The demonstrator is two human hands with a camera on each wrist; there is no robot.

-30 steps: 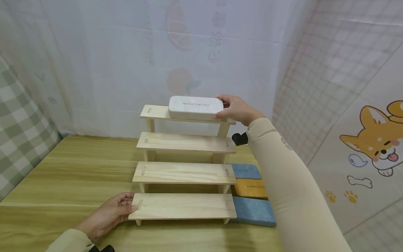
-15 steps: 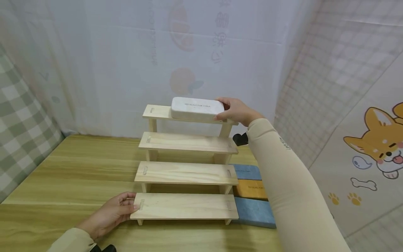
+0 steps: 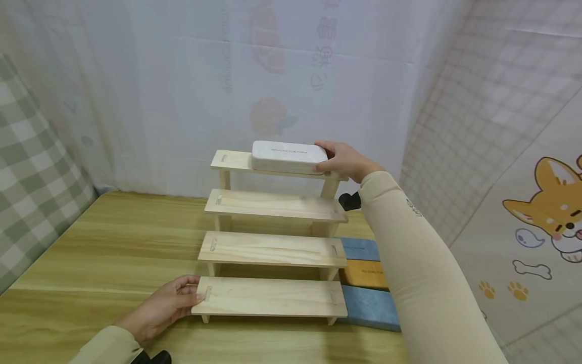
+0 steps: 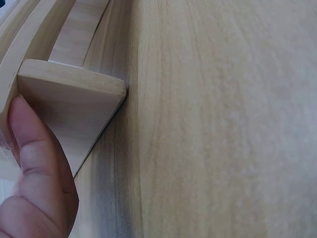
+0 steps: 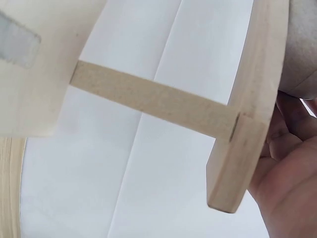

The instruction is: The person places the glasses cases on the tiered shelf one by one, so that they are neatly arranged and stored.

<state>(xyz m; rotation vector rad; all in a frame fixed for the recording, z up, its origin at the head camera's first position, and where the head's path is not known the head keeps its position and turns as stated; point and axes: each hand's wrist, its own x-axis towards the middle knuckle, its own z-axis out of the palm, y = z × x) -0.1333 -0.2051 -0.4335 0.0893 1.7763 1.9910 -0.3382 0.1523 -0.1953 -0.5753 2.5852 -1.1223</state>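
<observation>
A tiered wooden display stand point(image 3: 273, 247) with several shelves rises on the table. On its top shelf, toward the right end, lies a white glasses case point(image 3: 287, 156) with printed lettering on its lid. My right hand point(image 3: 343, 160) grips the right end of that case, thumb in front and fingers behind. In the right wrist view, the hand point(image 5: 292, 173) shows behind the top shelf's edge. My left hand point(image 3: 163, 308) holds the left end of the lowest shelf, its thumb on top. The left wrist view shows a finger point(image 4: 37, 153) of that hand along the shelf by a leg.
Right of the stand lie a blue case point(image 3: 359, 248), an orange case point(image 3: 364, 274) and a larger blue case point(image 3: 370, 306), partly behind my right sleeve. A white printed curtain point(image 3: 173, 101) hangs behind, and green checked fabric point(image 3: 36, 167) stands at the left.
The view has shifted slightly, so the stand and both hands appear a little further right. Both hands keep their holds, and the white case stays at the top shelf's right side.
</observation>
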